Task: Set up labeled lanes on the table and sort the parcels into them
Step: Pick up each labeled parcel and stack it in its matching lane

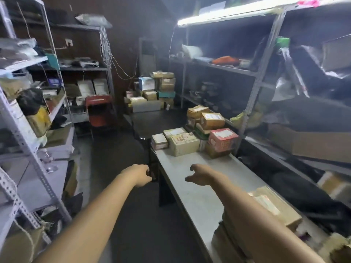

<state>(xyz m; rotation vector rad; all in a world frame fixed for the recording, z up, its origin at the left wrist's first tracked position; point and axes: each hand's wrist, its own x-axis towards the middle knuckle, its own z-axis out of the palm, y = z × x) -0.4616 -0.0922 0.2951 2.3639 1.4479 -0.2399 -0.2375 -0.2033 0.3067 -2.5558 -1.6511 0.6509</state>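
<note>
Along the left wall, one grey slotted-metal shelving unit (28, 141) is noted, loaded with bags and boxes too blurred to be counted. One red folding chair (98, 111) is seen farther back.

Just left of the table edge, the left hand (141, 175) is held over the floor, back upward, fingers tucked under; whether anything is gripped cannot be told.

Two tables are recorded: one dark table (152, 120) at the far end and one long white table (190, 196) with a flat, smooth top. The right hand (199, 174) is held above the white top, fingers loosely curled, thumb apart, nothing held.

At the white table's far end, at least eight rectangular cardboard parcels (184, 145) are clustered and partly stacked. They are mostly brown or beige, with one pink-red box (223, 139), and white labels are seen on several. One further brown labelled parcel (275, 207) lies at the near end, beside the right forearm.

Against the right wall, a second metal shelving unit (256, 73) is noted beneath one lit tube lamp (228, 14).
</note>
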